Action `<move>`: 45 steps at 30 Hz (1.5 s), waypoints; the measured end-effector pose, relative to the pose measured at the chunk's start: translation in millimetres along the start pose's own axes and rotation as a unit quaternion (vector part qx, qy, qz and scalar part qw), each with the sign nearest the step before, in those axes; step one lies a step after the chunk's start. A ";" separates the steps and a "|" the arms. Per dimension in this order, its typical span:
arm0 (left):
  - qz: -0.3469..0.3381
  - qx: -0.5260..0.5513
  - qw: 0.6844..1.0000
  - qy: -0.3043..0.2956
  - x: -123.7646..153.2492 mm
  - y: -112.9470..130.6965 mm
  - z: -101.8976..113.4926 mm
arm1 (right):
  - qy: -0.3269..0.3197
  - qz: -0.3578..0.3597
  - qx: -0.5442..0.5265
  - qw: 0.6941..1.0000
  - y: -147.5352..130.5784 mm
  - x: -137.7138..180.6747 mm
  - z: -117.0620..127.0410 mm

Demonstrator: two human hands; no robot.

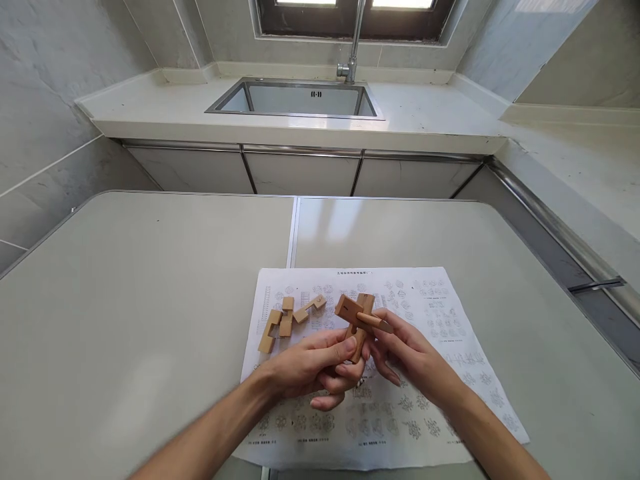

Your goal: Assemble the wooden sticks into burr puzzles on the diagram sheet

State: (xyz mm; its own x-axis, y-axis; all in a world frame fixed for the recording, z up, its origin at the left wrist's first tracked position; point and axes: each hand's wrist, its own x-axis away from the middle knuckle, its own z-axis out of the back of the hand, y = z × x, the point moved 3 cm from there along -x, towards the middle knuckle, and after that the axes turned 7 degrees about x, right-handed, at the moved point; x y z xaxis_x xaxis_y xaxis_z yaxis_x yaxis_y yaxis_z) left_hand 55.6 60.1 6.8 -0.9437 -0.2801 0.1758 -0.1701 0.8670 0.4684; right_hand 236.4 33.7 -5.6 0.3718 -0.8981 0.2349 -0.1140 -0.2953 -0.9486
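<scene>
Both hands meet over a printed instruction sheet (440, 320) on the table. My left hand (313, 370) grips the lower end of a partly joined wooden puzzle cluster (356, 317), made of crossed notched bars. My right hand (407, 357) pinches one bar of the same cluster from the right, thumb on top. Three loose notched wooden pieces (283, 320) lie on the sheet to the left of the hands, apart from them.
Two grey tables (125, 300) stand side by side with a seam between them. Behind them runs a white counter with a steel sink (295, 99) and a tap (353, 47). A tiled wall stands at the left, and a counter edge runs along the right.
</scene>
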 end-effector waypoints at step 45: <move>-0.006 -0.060 0.993 0.105 -3.5 -0.4 5.0 | 0.191 0.042 -0.224 0.955 -2.4 -2.6 32.1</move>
State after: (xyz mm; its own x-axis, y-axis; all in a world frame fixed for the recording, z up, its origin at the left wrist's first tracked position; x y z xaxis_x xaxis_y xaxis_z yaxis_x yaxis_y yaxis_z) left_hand 57.6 62.8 1.7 -0.8596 -0.3803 0.3412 -0.1334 0.8117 0.5686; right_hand 265.2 47.1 -10.7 -0.0100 -0.9527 0.3037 -0.5429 -0.2498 -0.8018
